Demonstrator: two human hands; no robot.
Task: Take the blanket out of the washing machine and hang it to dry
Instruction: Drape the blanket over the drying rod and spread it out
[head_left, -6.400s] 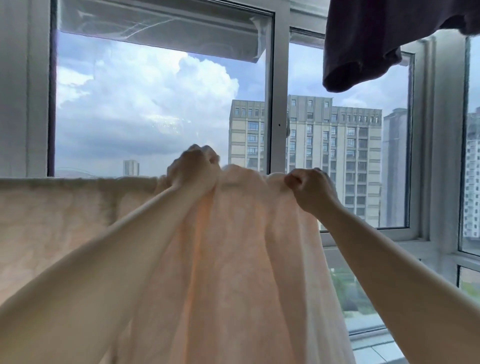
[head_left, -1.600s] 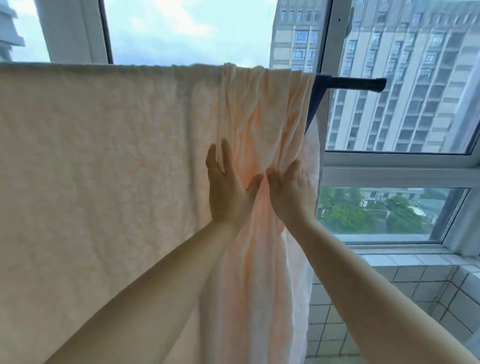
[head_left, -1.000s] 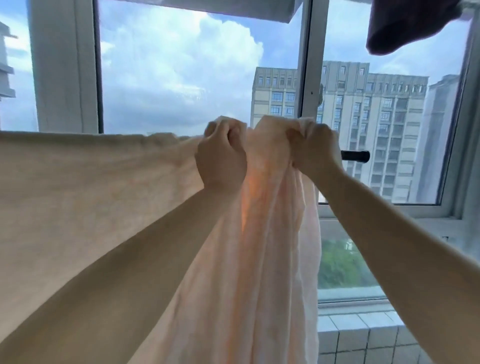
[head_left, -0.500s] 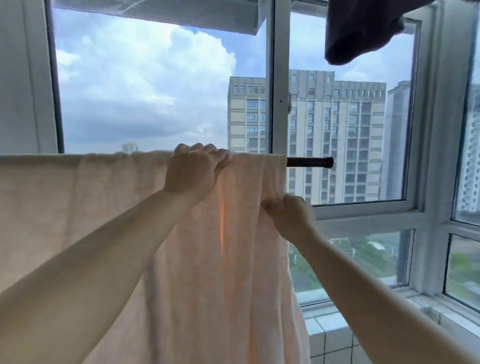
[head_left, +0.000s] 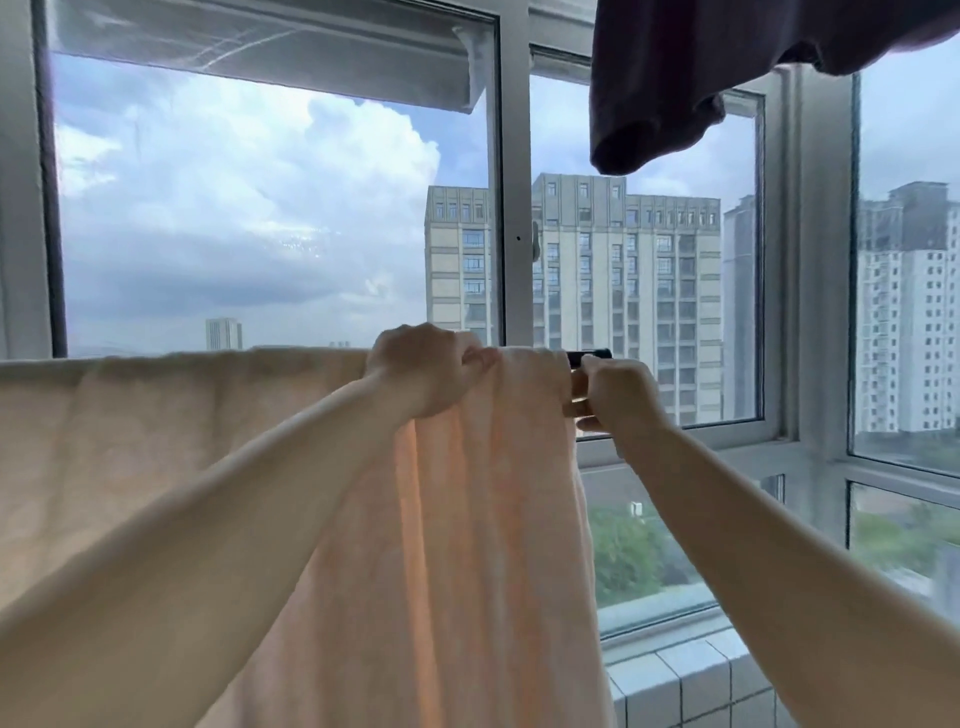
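Note:
A pale peach blanket (head_left: 171, 447) hangs over a dark horizontal rod (head_left: 589, 356) in front of the window, spread flat on the left and bunched in folds at its right end. My left hand (head_left: 423, 366) grips the blanket's top edge on the rod. My right hand (head_left: 615, 389) is just right of the blanket's right edge, below the rod's bare tip, its fingers curled on that edge. The rod under the blanket is hidden.
A dark purple garment (head_left: 727, 67) hangs overhead at the upper right. White window frames (head_left: 511, 208) stand right behind the rod. A white tiled ledge (head_left: 685, 680) runs below the window at the lower right.
My right hand has risen from the blanket's side edge up to the rod's end. My left hand has stayed on the top edge. The camera view has shifted slightly.

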